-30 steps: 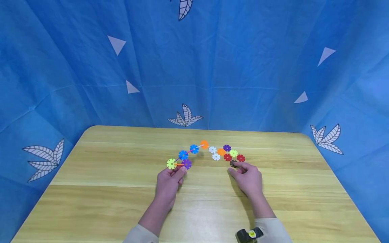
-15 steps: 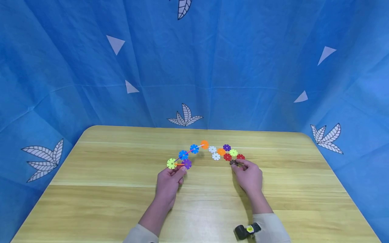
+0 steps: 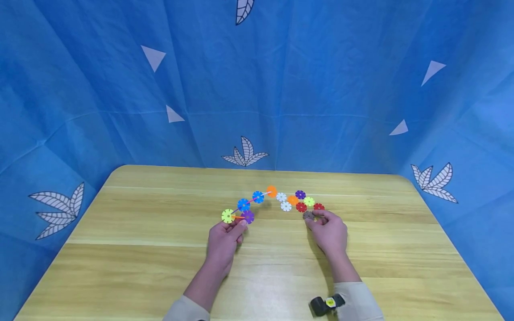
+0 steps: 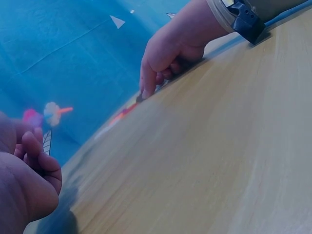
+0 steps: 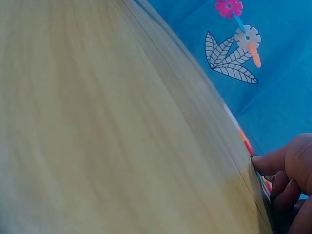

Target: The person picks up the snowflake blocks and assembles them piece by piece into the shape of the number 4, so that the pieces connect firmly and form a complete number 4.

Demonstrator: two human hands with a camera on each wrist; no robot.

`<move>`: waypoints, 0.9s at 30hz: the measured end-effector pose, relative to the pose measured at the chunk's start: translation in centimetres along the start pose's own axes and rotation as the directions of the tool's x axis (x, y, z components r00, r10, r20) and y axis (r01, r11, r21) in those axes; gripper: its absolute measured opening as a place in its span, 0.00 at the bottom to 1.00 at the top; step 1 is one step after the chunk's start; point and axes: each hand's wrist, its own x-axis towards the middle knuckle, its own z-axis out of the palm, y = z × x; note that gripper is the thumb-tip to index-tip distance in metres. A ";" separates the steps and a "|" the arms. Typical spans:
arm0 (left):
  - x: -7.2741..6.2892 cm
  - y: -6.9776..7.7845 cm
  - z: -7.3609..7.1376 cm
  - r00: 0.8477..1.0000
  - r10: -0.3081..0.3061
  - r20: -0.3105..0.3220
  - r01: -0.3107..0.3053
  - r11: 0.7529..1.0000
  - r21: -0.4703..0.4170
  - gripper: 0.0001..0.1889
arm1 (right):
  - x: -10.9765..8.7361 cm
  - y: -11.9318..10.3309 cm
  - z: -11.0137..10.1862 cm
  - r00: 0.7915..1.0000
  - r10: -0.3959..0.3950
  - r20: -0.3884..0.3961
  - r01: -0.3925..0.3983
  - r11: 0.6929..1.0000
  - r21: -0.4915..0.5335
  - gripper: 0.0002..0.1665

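Observation:
My left hand (image 3: 222,244) pinches a chain of slotted plastic discs, raised over the table. In the head view the chain shows a yellow-green disc (image 3: 227,216), a purple disc (image 3: 248,217), two blue discs (image 3: 243,204) and an orange disc (image 3: 271,191) at its far end, with other discs seen edge-on between them. The left wrist view shows part of it blurred, including a pale disc (image 4: 52,113). At the right, my right hand (image 3: 331,234) pinches a dark slotted disc (image 3: 308,215) between thumb and index finger, close over the table; the fingers partly cover it.
Several loose discs lie flat just beyond the right hand: white (image 3: 285,206), orange (image 3: 292,200), purple (image 3: 300,195), yellow-green (image 3: 309,201) and red (image 3: 301,207). A blue cloth (image 3: 257,89) hangs behind the wooden table (image 3: 140,249).
My right thumb has come up to the dark disc and now pinches it against the index finger; the disc looks lighter now. The left hand and its chain have hardly moved.

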 end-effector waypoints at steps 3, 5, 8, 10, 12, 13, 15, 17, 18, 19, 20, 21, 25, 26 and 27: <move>0.0 0.1 0.0 1.000 -0.006 0.002 0.006 1.000 0.004 0.07 | -0.1 0.1 -0.1 1.000 0.011 0.007 -0.011 1.000 0.028 0.18; 0.0 0.1 0.1 1.000 -0.010 0.003 0.010 1.000 0.003 0.07 | -0.1 0.1 -0.2 1.000 0.020 0.013 -0.020 0.999 0.048 0.17; -0.1 0.1 0.1 1.000 -0.015 0.001 0.015 1.000 0.000 0.06 | -0.3 0.0 -0.3 0.999 0.030 0.022 -0.032 0.997 0.067 0.15; -0.1 0.1 0.0 1.000 -0.017 0.000 0.017 1.000 -0.001 0.06 | -0.4 -0.1 -0.4 0.999 0.033 0.031 -0.035 0.997 0.071 0.14; -0.1 0.1 0.0 1.000 -0.018 -0.002 0.018 1.000 -0.002 0.07 | -0.6 -0.1 -0.5 0.998 0.036 0.042 -0.039 0.997 0.070 0.13; -0.1 0.1 0.0 1.000 -0.019 -0.003 0.019 1.000 -0.003 0.06 | -0.6 -0.1 -0.5 0.998 0.038 0.048 -0.041 0.997 0.069 0.13; 0.0 0.0 0.0 1.000 -0.019 -0.005 0.019 1.000 -0.004 0.06 | -0.7 -0.1 -0.5 0.997 0.039 0.060 -0.043 0.997 0.067 0.12; 0.0 0.0 0.1 1.000 -0.020 -0.005 0.020 1.000 -0.005 0.06 | -0.8 -0.1 -0.6 0.997 0.036 0.072 -0.041 0.997 0.066 0.11; 0.0 0.0 0.1 1.000 -0.020 -0.006 0.020 1.000 -0.005 0.06 | -0.9 -0.1 -0.6 0.996 0.033 0.077 -0.038 0.997 0.066 0.11; 0.1 -0.1 0.1 1.000 -0.020 -0.006 0.020 1.000 -0.005 0.06 | -1.0 -0.1 -0.7 0.996 0.029 0.083 -0.035 0.997 0.067 0.11; 0.1 -0.1 0.1 1.000 -0.019 -0.006 0.019 1.000 -0.006 0.05 | -1.0 -0.1 -0.7 0.996 0.024 0.087 -0.030 0.997 0.067 0.10; 0.1 -0.1 0.1 1.000 -0.018 -0.006 0.018 1.000 -0.007 0.05 | -1.1 -0.2 -0.7 0.996 0.018 0.091 -0.025 0.997 0.071 0.10; 0.1 -0.1 0.1 1.000 -0.014 -0.002 0.014 1.000 -0.010 0.05 | -1.5 -0.5 -0.9 0.994 -0.013 0.106 0.003 0.996 0.088 0.09; 0.1 -0.1 0.1 1.000 -0.013 -0.001 0.013 1.000 -0.011 0.06 | -1.5 -0.6 -0.9 0.994 -0.022 0.107 0.012 0.996 0.092 0.08; 0.1 -0.1 0.1 1.000 -0.013 0.000 0.013 1.000 -0.010 0.06 | -1.6 -0.7 -0.8 0.993 -0.034 0.109 0.023 0.995 0.100 0.08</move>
